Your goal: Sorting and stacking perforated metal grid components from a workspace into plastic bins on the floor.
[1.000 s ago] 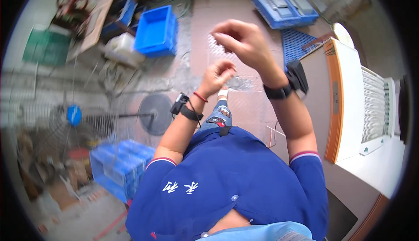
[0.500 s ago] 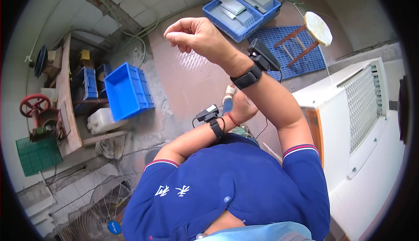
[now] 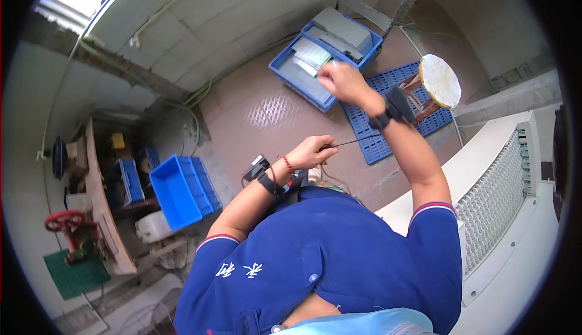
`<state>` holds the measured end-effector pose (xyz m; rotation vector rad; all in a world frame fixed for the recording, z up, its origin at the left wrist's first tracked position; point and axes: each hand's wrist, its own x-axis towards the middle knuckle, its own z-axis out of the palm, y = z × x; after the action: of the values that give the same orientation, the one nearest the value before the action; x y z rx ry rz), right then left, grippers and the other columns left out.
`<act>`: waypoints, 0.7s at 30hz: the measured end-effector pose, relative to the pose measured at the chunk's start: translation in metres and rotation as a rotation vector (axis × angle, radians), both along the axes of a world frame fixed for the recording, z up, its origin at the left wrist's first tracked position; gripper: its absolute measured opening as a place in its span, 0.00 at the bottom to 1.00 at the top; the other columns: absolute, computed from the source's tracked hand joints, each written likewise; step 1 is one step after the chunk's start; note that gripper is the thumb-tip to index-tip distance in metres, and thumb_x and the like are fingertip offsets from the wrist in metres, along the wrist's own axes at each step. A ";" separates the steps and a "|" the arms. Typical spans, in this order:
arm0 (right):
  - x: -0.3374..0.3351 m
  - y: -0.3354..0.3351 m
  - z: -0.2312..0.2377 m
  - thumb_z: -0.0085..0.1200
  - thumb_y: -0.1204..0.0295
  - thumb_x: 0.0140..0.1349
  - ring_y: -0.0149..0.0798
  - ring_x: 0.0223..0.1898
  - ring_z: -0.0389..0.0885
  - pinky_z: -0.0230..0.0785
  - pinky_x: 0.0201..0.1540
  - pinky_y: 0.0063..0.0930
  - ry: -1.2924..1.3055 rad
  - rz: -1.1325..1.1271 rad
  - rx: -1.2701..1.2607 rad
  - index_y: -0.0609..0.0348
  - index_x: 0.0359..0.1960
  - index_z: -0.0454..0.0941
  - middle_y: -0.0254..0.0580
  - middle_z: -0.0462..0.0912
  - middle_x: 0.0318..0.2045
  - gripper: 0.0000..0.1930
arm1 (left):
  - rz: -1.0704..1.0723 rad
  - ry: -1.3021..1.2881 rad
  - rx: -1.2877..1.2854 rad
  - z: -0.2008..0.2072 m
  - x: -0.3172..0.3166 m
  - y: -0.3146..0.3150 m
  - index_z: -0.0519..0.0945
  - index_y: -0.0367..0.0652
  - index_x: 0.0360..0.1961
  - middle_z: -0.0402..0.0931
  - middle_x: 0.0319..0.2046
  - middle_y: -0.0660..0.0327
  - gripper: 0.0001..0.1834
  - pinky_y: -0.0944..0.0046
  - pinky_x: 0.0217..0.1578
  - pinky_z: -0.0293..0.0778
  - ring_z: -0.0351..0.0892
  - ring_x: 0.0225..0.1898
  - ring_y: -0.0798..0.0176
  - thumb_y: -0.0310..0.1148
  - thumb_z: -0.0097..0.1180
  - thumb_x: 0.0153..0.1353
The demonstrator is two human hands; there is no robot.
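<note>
My left hand (image 3: 311, 152) is in front of my waist with its fingers closed on a thin black cord (image 3: 357, 140). The cord stretches rightward toward my right wrist. A red bracelet and a black strap with a small device (image 3: 257, 169) circle my left wrist. Farther out and to the right, my right hand (image 3: 348, 84) is raised with its fingers curled in. Whatever it may hold is too small or hidden to make out. A black strap with a dark padded device (image 3: 400, 104) is around that wrist. Behind my right hand in the view are blue crates.
The blue crates (image 3: 285, 79) on the tiled floor hold flat grey and pale pieces. A round-topped stool (image 3: 440, 81) stands on a blue slatted mat (image 3: 377, 148). At left are an empty-looking blue bin (image 3: 176, 198) and a bench with a red handwheel (image 3: 63, 220). A white cabinet (image 3: 515, 153) stands at right.
My right hand has moved rightward, in front of the crates. My left hand has shifted slightly left and now grips the cord. The view has turned, bringing a bright opening in at upper left.
</note>
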<state>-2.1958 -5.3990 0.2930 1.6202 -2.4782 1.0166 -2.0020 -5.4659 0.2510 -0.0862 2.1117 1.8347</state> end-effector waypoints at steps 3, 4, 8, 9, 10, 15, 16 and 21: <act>0.000 0.034 -0.022 0.54 0.70 0.51 0.49 0.30 0.79 0.71 0.34 0.37 -0.273 0.084 0.078 0.59 0.27 0.78 0.48 0.80 0.25 0.07 | -0.024 -0.026 0.016 -0.021 -0.044 -0.033 0.73 0.34 0.34 0.72 0.21 0.63 0.10 0.69 0.22 0.73 0.75 0.20 0.71 0.32 0.49 0.62; 0.005 0.039 -0.024 0.54 0.70 0.51 0.48 0.31 0.79 0.71 0.34 0.36 -0.334 0.132 0.024 0.59 0.28 0.78 0.48 0.80 0.26 0.06 | -0.010 -0.038 0.073 -0.033 -0.061 -0.040 0.74 0.35 0.34 0.72 0.20 0.64 0.10 0.69 0.23 0.72 0.73 0.21 0.72 0.32 0.49 0.62; 0.010 0.038 -0.004 0.55 0.72 0.52 0.45 0.30 0.78 0.70 0.33 0.32 -0.312 0.034 -0.061 0.61 0.29 0.78 0.45 0.78 0.27 0.06 | -0.063 -0.078 0.197 -0.037 -0.128 -0.050 0.75 0.38 0.34 0.73 0.21 0.66 0.07 0.73 0.27 0.70 0.72 0.24 0.73 0.31 0.50 0.61; 0.008 0.032 0.001 0.56 0.72 0.51 0.44 0.29 0.78 0.70 0.32 0.32 -0.346 0.032 -0.140 0.60 0.29 0.77 0.45 0.78 0.27 0.06 | -0.070 -0.062 0.278 -0.044 -0.145 -0.054 0.75 0.39 0.34 0.73 0.23 0.66 0.07 0.73 0.28 0.71 0.72 0.24 0.73 0.31 0.50 0.61; 0.008 0.029 0.004 0.56 0.72 0.51 0.44 0.29 0.78 0.70 0.32 0.32 -0.335 0.000 -0.141 0.60 0.29 0.77 0.45 0.78 0.27 0.06 | -0.078 -0.045 0.363 -0.052 -0.164 -0.055 0.75 0.39 0.35 0.73 0.25 0.66 0.06 0.72 0.29 0.71 0.72 0.25 0.73 0.31 0.51 0.62; -0.011 0.035 -0.022 0.51 0.72 0.50 0.47 0.30 0.78 0.70 0.34 0.35 -0.750 0.178 0.214 0.61 0.30 0.78 0.47 0.80 0.27 0.08 | -0.214 -0.172 0.547 -0.036 -0.232 -0.067 0.74 0.41 0.33 0.72 0.25 0.68 0.06 0.72 0.29 0.71 0.71 0.24 0.75 0.32 0.52 0.61; -0.021 0.040 -0.028 0.51 0.72 0.50 0.47 0.30 0.78 0.70 0.34 0.35 -0.760 0.154 0.206 0.61 0.30 0.78 0.47 0.80 0.27 0.08 | -0.237 -0.185 0.548 -0.028 -0.239 -0.070 0.74 0.41 0.33 0.72 0.25 0.68 0.06 0.72 0.29 0.71 0.71 0.24 0.75 0.32 0.52 0.61; -0.071 0.079 -0.090 0.50 0.69 0.51 0.48 0.25 0.78 0.71 0.31 0.36 -0.369 -0.638 0.713 0.62 0.29 0.79 0.50 0.80 0.23 0.09 | -0.434 -0.143 0.547 -0.027 -0.267 -0.076 0.75 0.38 0.34 0.73 0.24 0.67 0.05 0.73 0.29 0.71 0.72 0.25 0.75 0.30 0.53 0.60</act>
<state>-2.2664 -5.3203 0.2027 0.5623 -3.5055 0.3751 -2.2690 -5.5414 0.2238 0.3353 1.3376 1.9781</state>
